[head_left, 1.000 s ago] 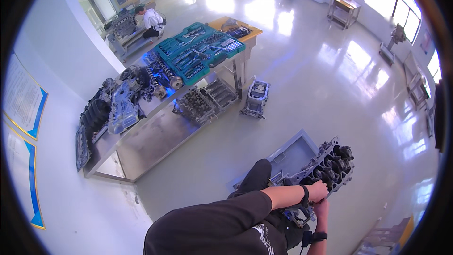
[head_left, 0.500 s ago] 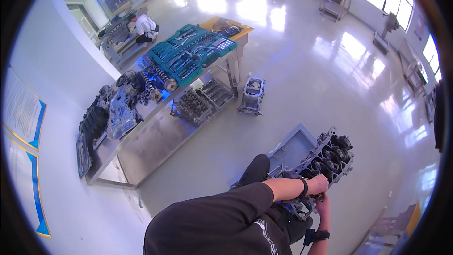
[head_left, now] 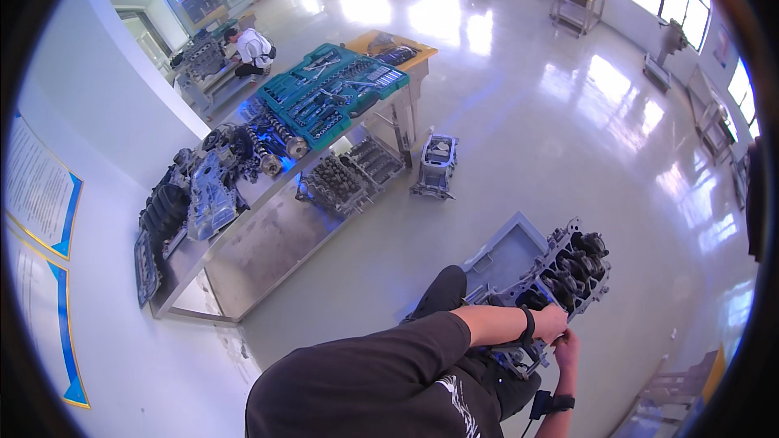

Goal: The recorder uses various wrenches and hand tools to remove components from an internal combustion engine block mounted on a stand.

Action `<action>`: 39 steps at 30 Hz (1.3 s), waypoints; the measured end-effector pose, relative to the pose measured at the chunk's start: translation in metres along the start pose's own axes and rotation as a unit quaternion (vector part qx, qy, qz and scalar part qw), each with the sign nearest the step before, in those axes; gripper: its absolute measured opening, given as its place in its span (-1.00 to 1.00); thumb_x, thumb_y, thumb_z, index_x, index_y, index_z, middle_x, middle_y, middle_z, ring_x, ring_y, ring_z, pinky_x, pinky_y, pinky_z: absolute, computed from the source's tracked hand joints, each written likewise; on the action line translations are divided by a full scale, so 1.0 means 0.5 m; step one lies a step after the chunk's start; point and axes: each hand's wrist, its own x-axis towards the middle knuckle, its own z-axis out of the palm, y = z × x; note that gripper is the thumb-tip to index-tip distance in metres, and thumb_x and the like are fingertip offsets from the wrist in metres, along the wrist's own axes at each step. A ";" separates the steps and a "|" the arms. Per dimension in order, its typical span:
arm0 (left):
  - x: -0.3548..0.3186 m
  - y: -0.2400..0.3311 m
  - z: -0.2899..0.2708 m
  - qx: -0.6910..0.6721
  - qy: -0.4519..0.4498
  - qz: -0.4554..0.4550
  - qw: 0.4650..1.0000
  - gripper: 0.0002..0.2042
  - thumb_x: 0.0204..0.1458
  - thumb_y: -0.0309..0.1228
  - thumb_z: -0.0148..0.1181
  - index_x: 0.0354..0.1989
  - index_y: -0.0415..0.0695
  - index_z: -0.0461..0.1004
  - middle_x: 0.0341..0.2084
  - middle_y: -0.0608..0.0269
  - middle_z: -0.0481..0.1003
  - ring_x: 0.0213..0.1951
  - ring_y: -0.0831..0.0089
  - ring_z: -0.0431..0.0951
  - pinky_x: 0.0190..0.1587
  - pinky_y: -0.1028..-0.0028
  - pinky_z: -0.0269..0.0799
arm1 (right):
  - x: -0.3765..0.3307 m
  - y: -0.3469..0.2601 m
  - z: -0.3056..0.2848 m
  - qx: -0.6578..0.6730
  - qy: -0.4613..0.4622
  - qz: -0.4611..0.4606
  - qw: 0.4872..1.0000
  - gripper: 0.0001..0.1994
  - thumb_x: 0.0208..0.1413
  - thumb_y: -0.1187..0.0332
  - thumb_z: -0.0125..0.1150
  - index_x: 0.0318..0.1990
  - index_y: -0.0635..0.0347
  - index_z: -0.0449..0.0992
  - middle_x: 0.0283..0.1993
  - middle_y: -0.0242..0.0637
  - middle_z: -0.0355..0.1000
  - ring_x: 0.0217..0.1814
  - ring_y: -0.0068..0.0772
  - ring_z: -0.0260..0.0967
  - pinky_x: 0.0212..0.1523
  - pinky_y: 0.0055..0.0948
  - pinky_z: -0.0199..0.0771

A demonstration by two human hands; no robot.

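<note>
The left hand and right hand are close together at the near end of the engine block, their grip too hidden to tell, with a gray tray beside it, maybe for drips, and a tool case open on the table, perhaps for easy reach.

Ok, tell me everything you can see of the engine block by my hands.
The engine block is long, grey and metallic-looking, its open upper side showing a row of dark, rounded parts. It slants toward the picture's upper right, partly overlapping a grey tray in view. The left hand and right hand are close together by its near end; what they touch is unclear.
</note>
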 end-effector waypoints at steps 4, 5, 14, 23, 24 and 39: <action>0.017 -0.011 -0.016 0.053 -0.039 -0.027 0.997 -0.73 -0.26 -0.30 0.27 -0.31 -0.03 0.63 -0.35 0.17 0.58 -0.26 0.26 0.60 -0.25 0.32 0.49 | 0.017 -0.024 -0.019 -0.022 0.041 0.015 0.999 -0.74 -0.07 0.60 -0.13 -0.23 0.37 0.47 -0.56 -0.20 0.45 -0.53 -0.42 0.42 -0.45 -0.38 0.38; 0.018 -0.019 -0.016 0.063 -0.024 -0.004 0.998 -0.73 -0.27 -0.32 0.26 -0.30 -0.04 0.62 -0.35 0.17 0.58 -0.26 0.23 0.59 -0.25 0.32 0.49 | 0.025 -0.037 -0.025 -0.043 0.053 -0.003 0.998 -0.72 -0.07 0.59 -0.11 -0.20 0.35 0.46 -0.55 -0.19 0.44 -0.53 -0.38 0.42 -0.44 -0.37 0.38; 0.000 -0.003 -0.052 -0.021 -0.063 0.006 0.998 -0.82 -0.25 -0.42 0.14 -0.45 -0.14 0.61 -0.43 0.08 0.58 -0.31 0.15 0.59 -0.29 0.25 0.49 | 0.102 -0.081 -0.050 -0.188 0.003 -0.061 0.980 -0.48 -0.08 0.47 0.07 0.15 0.10 0.36 -0.36 -0.03 0.49 -0.29 -0.02 0.47 -0.25 -0.20 0.42; -0.019 -0.038 -0.066 0.023 -0.020 0.008 1.000 -0.78 -0.21 -0.35 0.13 -0.38 -0.13 0.58 -0.45 0.12 0.58 -0.40 0.19 0.60 -0.38 0.23 0.50 | 0.127 -0.118 -0.030 -0.316 -0.053 -0.029 0.947 -0.63 -0.05 0.45 -0.02 -0.05 -0.06 0.50 -0.16 -0.05 0.49 -0.08 0.06 0.42 -0.12 -0.10 0.44; -0.013 -0.018 -0.094 0.020 -0.043 0.019 0.999 -0.83 -0.24 -0.37 0.14 -0.47 -0.12 0.59 -0.45 0.08 0.58 -0.36 0.15 0.60 -0.33 0.22 0.51 | 0.120 -0.095 -0.038 -0.310 -0.029 -0.010 0.950 -0.68 -0.03 0.40 -0.02 -0.08 -0.04 0.51 -0.17 -0.06 0.49 -0.09 0.05 0.42 -0.14 -0.10 0.43; 0.011 -0.017 -0.069 0.010 -0.110 0.007 0.994 -0.49 -0.06 -0.51 0.02 0.18 -0.11 0.30 -0.30 0.01 0.55 -0.24 0.07 0.57 -0.20 0.19 0.50 | -0.003 -0.048 -0.004 -0.311 -0.049 0.188 0.931 -0.78 -0.11 0.36 0.06 -0.35 0.16 0.60 -0.27 -0.02 0.52 -0.20 -0.03 0.49 -0.18 -0.15 0.48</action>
